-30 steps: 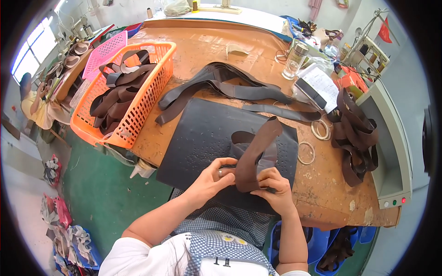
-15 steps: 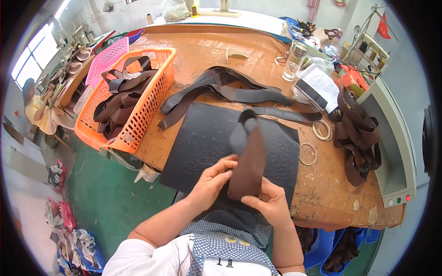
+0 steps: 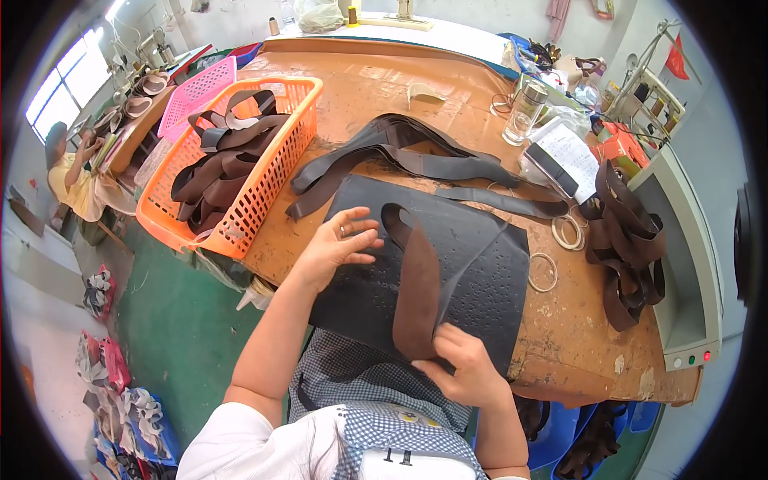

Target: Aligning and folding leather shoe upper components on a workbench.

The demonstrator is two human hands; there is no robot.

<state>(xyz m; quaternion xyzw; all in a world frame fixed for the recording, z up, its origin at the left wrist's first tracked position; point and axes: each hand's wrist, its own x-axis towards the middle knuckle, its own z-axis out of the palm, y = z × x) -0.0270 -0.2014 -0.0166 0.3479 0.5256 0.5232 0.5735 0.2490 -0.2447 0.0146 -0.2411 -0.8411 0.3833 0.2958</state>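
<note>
A long brown strip, leather-like with a grey underside, stands bent over a black mat pricked with small holes. Its near end is pinched between the thumb and fingers of my right hand; the far end curls over. My left hand, a ring on one finger, hovers left of the strip with its fingers apart and nothing in them. Beyond the mat lies a bundle of dark strips, with a single grey strip along the mat's far edge.
An orange basket of brown strips stands at left. On the right are a pile of brown strips, cream rings, a glass jar, papers and a grey box-like machine. Another person sits far left.
My left hand has let go of the strip and moved up and left, its fingers spreading. My right hand keeps its hold, and the strip's far end has tipped left and lower.
</note>
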